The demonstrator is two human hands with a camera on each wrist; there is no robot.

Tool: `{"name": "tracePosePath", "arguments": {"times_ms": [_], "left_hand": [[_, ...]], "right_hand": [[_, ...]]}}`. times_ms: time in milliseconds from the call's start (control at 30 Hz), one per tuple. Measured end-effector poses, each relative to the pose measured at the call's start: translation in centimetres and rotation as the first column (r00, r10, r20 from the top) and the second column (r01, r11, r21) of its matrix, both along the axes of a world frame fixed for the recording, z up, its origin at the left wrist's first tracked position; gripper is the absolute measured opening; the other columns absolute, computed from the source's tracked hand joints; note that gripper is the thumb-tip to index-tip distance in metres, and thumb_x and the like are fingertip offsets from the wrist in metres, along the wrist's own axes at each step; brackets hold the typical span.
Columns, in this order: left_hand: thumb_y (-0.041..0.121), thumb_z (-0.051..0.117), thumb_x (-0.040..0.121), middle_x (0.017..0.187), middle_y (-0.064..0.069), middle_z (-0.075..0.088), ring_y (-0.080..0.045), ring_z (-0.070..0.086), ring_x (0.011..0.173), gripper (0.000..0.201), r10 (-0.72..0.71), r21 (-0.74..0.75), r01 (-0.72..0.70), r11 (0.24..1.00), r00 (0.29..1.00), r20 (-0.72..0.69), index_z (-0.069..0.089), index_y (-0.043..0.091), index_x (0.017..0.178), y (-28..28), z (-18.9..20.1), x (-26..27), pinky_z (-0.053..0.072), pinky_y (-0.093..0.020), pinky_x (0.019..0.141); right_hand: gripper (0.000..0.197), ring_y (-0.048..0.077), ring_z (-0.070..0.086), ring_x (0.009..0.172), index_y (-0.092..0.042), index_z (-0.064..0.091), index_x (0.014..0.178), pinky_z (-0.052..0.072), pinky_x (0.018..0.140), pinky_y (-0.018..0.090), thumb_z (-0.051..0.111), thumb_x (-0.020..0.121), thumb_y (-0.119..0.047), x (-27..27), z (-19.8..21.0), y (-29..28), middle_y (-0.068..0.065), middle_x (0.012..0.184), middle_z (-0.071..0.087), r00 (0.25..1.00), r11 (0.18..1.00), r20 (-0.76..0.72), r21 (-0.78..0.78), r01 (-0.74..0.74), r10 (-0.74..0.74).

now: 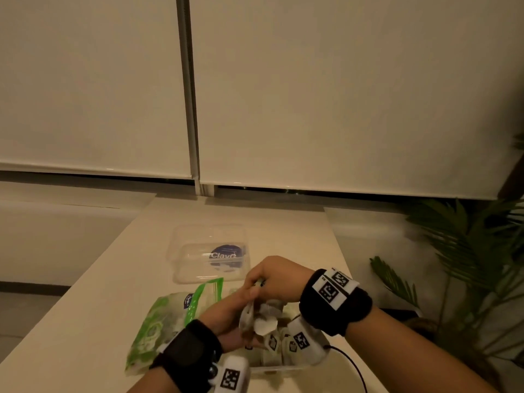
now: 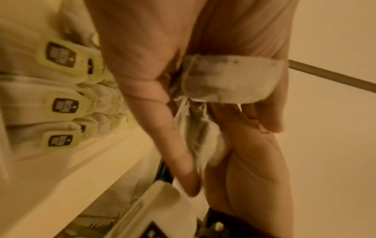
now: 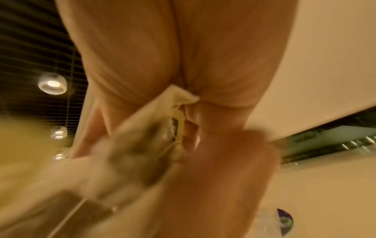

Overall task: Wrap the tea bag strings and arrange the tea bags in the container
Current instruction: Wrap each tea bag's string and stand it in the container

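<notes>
**Hands joined on a tea bag above the container**

A pale table runs away from the viewer toward a wall of drawn cream roller blinds. A leafy potted plant stands off the table's right edge. On the table, beyond the hands, lies a clear plastic lid with a round blue label. Left of the hands lies a green-and-white packet, partly hidden by the left forearm. The container sits directly beneath the hands, which cover most of it; rows of tea bags with yellow tags lie packed inside. The left hand and right hand meet together over it, both gripping one tea bag: left fingers curl round its folded paper, with loose string bunched below, while right fingertips pinch it from above. A black cable trails right of the container.
</notes>
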State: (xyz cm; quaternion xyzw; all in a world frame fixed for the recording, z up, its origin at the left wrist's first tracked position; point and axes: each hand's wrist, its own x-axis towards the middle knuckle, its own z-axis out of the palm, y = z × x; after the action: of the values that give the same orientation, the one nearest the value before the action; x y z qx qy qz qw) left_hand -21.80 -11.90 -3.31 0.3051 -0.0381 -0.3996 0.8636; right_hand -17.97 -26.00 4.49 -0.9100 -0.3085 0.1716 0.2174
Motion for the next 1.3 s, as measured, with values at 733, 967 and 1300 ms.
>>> {"name": "tracePosePath", "arguments": {"times_ms": [733, 967, 1300], "left_hand": [[0.026, 0.063, 0.085, 0.085, -0.016, 0.063, -0.016, 0.054, 0.048, 0.039, 0.549, 0.154, -0.527, 0.836, 0.803, -0.233, 0.061, 0.001, 0.115, -0.5, -4.9, -0.2, 0.041, -0.02, 0.032], [0.035, 0.077, 0.071, 0.069, -0.008, 0.057, -0.015, 0.059, 0.049, 0.037, 0.489, 0.072, -0.492, 0.868, 0.82, -0.298, 0.062, 0.006, 0.089, 0.9, -5.2, -1.4, 0.036, -0.018, 0.03], [0.001, 0.067, 0.072, 0.088, -0.019, 0.066, -0.02, 0.054, 0.052, 0.046, 0.445, 0.264, -0.477, 0.839, 0.879, 0.172, 0.065, 0.006, 0.118, 0.3, -3.3, -2.8, 0.043, -0.024, 0.039]], "right_hand": [[0.017, 0.014, 0.056, 0.065, -0.018, 0.056, 0.075, 0.049, 0.054, 0.03, 0.071, 0.079, -0.011, -2.5, -8.4, 0.3, 0.0, 0.073, 0.057, 0.835, 0.599, -0.386, 0.581, 0.551, -0.392], [0.024, 0.016, 0.062, 0.079, -0.011, 0.066, 0.095, 0.052, 0.059, 0.031, 0.051, 0.091, 0.007, -4.7, -8.0, -1.2, 0.002, 0.09, 0.065, 0.761, 0.332, -0.614, 0.687, 0.646, -0.211], [0.045, 0.02, 0.067, 0.079, -0.014, 0.057, 0.121, 0.056, 0.066, 0.034, 0.056, 0.087, 0.014, -5.6, -8.6, -1.8, 0.018, 0.096, 0.066, 0.745, 0.183, -0.618, 0.726, 0.663, -0.25]]}}
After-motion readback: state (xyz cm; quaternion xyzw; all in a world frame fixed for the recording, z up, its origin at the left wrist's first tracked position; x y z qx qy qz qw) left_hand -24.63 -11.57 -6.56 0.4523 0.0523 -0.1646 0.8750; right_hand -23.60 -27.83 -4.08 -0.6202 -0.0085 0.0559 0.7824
